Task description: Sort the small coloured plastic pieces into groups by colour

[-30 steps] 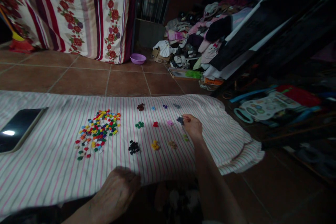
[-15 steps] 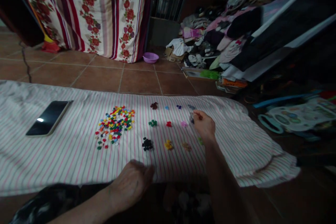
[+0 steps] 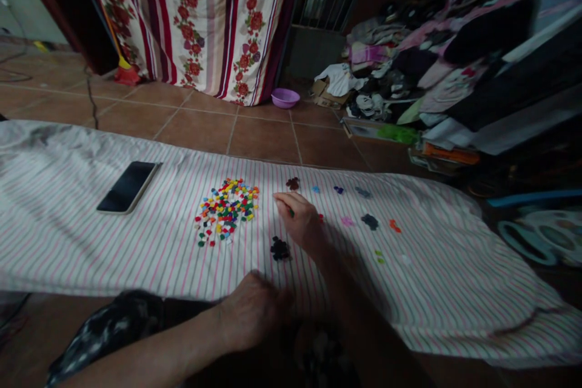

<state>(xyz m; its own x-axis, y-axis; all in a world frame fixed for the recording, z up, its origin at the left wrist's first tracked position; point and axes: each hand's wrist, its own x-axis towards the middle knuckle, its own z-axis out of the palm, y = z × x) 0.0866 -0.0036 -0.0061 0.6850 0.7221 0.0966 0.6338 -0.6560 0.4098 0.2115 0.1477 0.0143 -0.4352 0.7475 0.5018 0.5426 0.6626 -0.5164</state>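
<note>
My right hand (image 3: 297, 219) hovers over the cloth, its fingertips pinched together; whether a piece is in them is hidden. Left of it lies a mixed heap of small coloured cubes (image 3: 230, 212). A brown pile (image 3: 293, 183) sits just beyond the hand, a black pile (image 3: 279, 248) on the near side. Part of a red pile (image 3: 321, 218) peeks out behind the knuckles. To the right are a pink pile (image 3: 348, 222), a dark grey pile (image 3: 370, 222) and orange pieces (image 3: 394, 226). My left hand (image 3: 254, 309) rests curled at the near edge, fingers hidden.
A phone (image 3: 127, 188) lies on the striped cloth (image 3: 173, 254) at the left. Along the back are light blue (image 3: 315, 189), navy (image 3: 339, 190) and grey pieces (image 3: 362, 192). Lime pieces (image 3: 379, 256) lie nearer. A purple basin (image 3: 285, 98) stands on the floor.
My right hand has moved left from the dark grey pile to near the mixed heap, and its forearm now covers the yellow and tan piles. The whole view has shifted left.
</note>
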